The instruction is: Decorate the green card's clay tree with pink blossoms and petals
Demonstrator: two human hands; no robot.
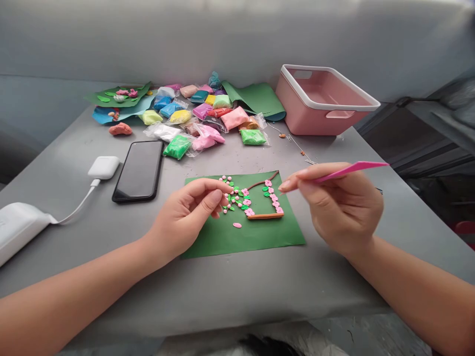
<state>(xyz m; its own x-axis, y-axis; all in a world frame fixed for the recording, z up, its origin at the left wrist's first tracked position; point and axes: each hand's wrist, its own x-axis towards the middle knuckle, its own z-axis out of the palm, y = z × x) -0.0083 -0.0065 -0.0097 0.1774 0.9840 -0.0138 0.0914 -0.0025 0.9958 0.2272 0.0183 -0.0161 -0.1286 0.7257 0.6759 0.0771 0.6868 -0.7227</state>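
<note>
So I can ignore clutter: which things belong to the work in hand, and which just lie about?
In the work:
pink tool, in the right hand
front green sheet with pink flowers, by the left hand
colourful packets, probably supplies

Lying about, apparently:
phone
white case and cable
pink bin

No writing, brand, number or sign is legible.

Shows smooth plastic on the pink tool point(356, 168), matt paper in the green sheet point(215, 242) near the table's point(74, 237) front edge, glossy glass on the phone point(139, 170).
</note>
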